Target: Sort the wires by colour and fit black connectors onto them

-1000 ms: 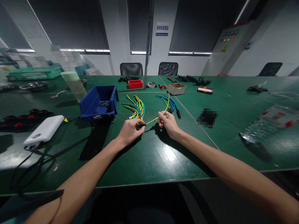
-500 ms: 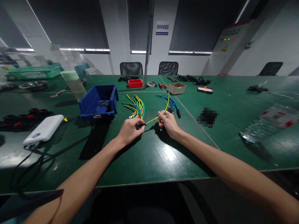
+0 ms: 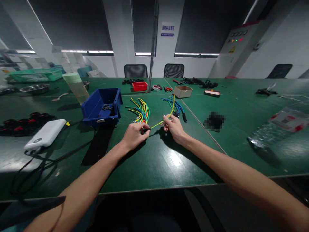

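Both hands are over the near middle of the green table. The left hand is closed, with thumb and forefinger pinching a small black sleeve at the near end of one yellow wire. The right hand is closed in a narrow pinch on the same wire a little further along. The span between the hands is short and nearly straight. Beyond the right hand the wire arcs up and away toward the blue wire bundle. Whether the sleeve is fully on the wire is too small to tell. Judgement on handling: keep both pinches close to the wire end so the span stays stiff. Hold the wire in line with the sleeve rather than at an angle. Stay low over the table so a dropped piece lands within reach, and keep the free tail clear of the mixed wire bundle just behind the left hand. Count: hands 2; wire held 1; loose wire bundles 2 (individual strands not countable); blue bin 1, left of the bundles, holding small dark parts; white power bank 1, with cable; red tray 1; cardboard box 1; clear plastic bottle 1, lying on its side at right; chair backs beyond the table 3.
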Demonstrator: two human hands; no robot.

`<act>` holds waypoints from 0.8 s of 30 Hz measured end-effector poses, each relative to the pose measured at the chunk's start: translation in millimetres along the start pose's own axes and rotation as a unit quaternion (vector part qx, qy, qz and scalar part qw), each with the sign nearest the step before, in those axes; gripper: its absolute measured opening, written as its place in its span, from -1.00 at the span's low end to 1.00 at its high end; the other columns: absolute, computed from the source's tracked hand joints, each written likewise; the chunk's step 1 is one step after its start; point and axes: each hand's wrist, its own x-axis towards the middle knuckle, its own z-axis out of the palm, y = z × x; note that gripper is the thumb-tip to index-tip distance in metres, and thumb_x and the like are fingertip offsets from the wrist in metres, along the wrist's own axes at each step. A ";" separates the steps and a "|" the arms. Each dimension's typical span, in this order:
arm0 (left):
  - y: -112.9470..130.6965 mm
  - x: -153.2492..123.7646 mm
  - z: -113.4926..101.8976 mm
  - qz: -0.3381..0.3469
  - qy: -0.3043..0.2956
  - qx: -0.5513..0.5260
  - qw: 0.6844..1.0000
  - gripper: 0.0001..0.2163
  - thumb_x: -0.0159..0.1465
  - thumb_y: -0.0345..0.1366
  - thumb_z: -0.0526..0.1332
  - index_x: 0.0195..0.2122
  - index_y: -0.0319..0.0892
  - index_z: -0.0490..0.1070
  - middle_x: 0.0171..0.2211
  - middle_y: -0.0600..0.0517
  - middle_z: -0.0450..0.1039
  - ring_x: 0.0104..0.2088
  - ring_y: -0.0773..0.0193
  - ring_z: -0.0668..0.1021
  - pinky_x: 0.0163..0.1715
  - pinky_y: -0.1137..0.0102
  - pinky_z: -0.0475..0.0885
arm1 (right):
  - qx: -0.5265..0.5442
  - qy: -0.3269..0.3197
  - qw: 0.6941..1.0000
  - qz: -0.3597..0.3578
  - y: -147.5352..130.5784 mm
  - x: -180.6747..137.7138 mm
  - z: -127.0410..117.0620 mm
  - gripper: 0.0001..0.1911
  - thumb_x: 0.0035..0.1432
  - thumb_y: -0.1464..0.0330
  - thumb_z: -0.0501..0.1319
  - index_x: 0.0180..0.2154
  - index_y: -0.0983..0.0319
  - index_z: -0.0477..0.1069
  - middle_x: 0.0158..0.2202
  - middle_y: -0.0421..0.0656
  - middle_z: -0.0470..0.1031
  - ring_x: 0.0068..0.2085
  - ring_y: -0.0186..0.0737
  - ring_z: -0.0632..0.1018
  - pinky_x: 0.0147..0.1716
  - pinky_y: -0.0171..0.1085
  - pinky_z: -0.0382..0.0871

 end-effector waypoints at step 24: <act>2.3 0.3 -0.8 -0.013 -0.004 -0.015 1.000 -0.91 0.12 -0.38 0.23 -0.35 -0.20 0.50 -0.42 0.05 0.53 -0.48 0.36 0.48 -0.41 0.46 0.37 | 0.011 -0.007 1.000 -0.010 3.1 1.0 -0.1 -0.56 -0.04 0.03 0.28 -0.35 0.21 0.22 -0.61 -0.30 0.42 -0.72 -0.45 0.32 -0.75 -0.45 0.16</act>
